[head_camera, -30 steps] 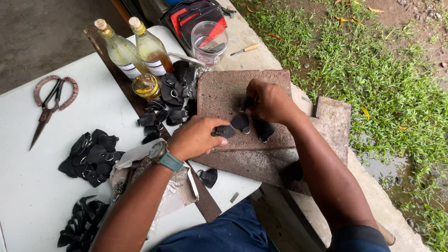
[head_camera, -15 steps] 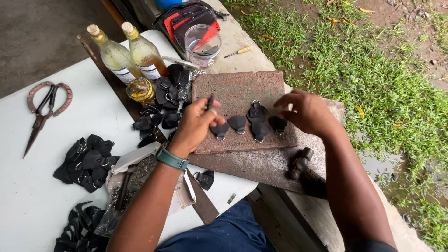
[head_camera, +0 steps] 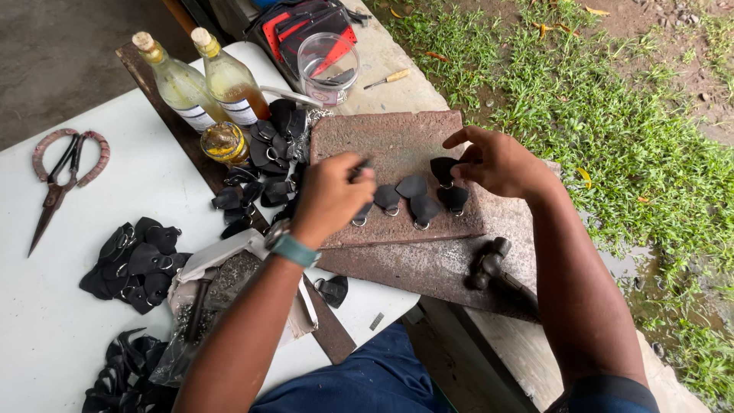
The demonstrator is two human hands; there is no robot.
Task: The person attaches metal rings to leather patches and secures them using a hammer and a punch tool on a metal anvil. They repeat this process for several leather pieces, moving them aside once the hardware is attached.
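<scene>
Several black leather pieces with metal rings (head_camera: 404, 200) lie in a cluster on a reddish stone slab (head_camera: 390, 141). My left hand (head_camera: 330, 197) hovers at the cluster's left side, closed on a small dark tool (head_camera: 362, 167) whose tip sticks out past the fingers. My right hand (head_camera: 498, 160) reaches in from the right. Its thumb and fingertips pinch the top right leather piece (head_camera: 442, 170). A teal watch band sits on my left wrist.
A hammer (head_camera: 492, 262) lies on the lower slab by my right forearm. Two corked bottles (head_camera: 206, 80), a small jar (head_camera: 224, 143), a clear cup (head_camera: 328, 67), scissors (head_camera: 57, 187) and heaps of black leather pieces (head_camera: 136, 264) sit on the white table. Grass lies to the right.
My right hand drew away to the right, then came back and took hold of the top right piece. My left hand lifted off the pieces with the small tool in it.
</scene>
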